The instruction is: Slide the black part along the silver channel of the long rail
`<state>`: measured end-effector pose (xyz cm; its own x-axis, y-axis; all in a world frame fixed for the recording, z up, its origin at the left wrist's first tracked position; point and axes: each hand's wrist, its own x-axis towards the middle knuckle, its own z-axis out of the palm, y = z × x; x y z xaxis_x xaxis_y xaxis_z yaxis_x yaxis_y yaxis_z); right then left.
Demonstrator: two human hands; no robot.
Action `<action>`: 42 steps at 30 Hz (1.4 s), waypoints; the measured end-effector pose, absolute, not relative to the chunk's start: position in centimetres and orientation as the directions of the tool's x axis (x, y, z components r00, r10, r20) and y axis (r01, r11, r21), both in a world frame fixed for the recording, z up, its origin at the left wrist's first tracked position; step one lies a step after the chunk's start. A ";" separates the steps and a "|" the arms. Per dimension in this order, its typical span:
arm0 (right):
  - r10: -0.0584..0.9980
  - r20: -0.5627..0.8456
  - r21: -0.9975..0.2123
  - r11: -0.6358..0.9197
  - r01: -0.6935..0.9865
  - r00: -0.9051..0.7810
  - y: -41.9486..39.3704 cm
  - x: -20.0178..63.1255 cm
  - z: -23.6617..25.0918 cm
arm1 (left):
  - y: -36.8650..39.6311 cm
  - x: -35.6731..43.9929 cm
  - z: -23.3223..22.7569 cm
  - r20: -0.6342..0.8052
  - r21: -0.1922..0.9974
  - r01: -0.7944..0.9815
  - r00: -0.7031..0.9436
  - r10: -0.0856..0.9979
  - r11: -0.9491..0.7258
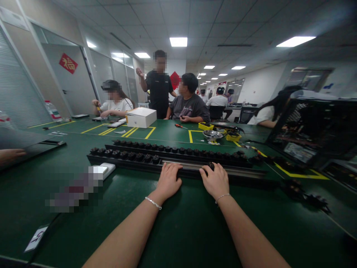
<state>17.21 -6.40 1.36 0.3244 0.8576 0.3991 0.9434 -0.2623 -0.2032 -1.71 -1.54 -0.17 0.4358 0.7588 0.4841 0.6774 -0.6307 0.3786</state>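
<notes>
Head view: from where I am standing, the left hand [169, 180] is resting on the front edge of the near black rail [191, 172], fingers extended and loosely spread; whether it is gripping the rail, I cannot tell. The right hand [215, 179] is bending its fingers around a small black part [211, 165], which is sitting at the rail's channel, partly hidden. A row of black round pieces [138, 157] is filling the rail's left portion. The far black rail [178, 155] is lying just behind, also carrying round pieces. Both rails are lying on the green surface [184, 227]. Beyond them, a metal bowl [213, 135], a screwdriver [181, 126] and a white box [141, 118] are standing or lying near two co-workers.
</notes>
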 end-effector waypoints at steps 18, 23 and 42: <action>0.739 0.473 -0.386 -0.315 0.867 0.479 -4.5 18.6 1.4 | -1.6 -1.6 0.0 0.483 0.389 0.684 0.419 0.769 -0.617; 0.727 0.461 -0.398 -0.343 0.851 0.508 -4.6 18.4 1.4 | -1.6 -1.7 0.0 0.481 0.392 0.678 0.425 0.767 -0.621; 0.714 0.436 -0.432 -0.368 0.823 0.548 -4.9 18.6 1.7 | -1.5 -1.7 -0.1 0.482 0.384 0.676 0.434 0.761 -0.629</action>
